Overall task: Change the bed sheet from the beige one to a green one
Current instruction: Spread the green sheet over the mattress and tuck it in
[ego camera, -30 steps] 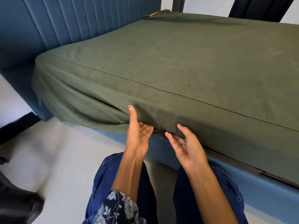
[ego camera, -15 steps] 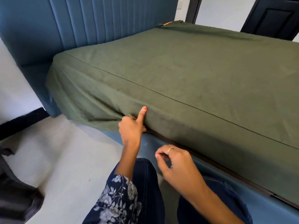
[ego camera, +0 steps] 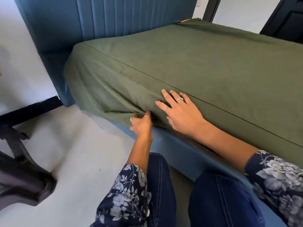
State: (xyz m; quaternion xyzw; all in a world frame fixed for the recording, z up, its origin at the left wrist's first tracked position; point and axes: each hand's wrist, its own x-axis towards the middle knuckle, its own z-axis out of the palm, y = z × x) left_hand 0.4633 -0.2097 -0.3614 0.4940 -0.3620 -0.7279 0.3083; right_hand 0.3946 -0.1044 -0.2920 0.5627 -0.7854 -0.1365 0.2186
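Green sheet (ego camera: 205,66) covers your bed from 9 to 3 o'clock, blue headboard (ego camera: 114,18) at 11, pale floor (ego camera: 68,153) at 8. Your left hand (ego camera: 141,124) pinches the sheet's lower hem at centre. Your right hand (ego camera: 182,113), fingers spread flat, presses the sheet's side just beside it.

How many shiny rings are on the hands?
3. Two on the right hand: one ring and another on neighbouring fingers, flat on the green sheet. One ring on the left hand. More may be hidden on curled fingers.
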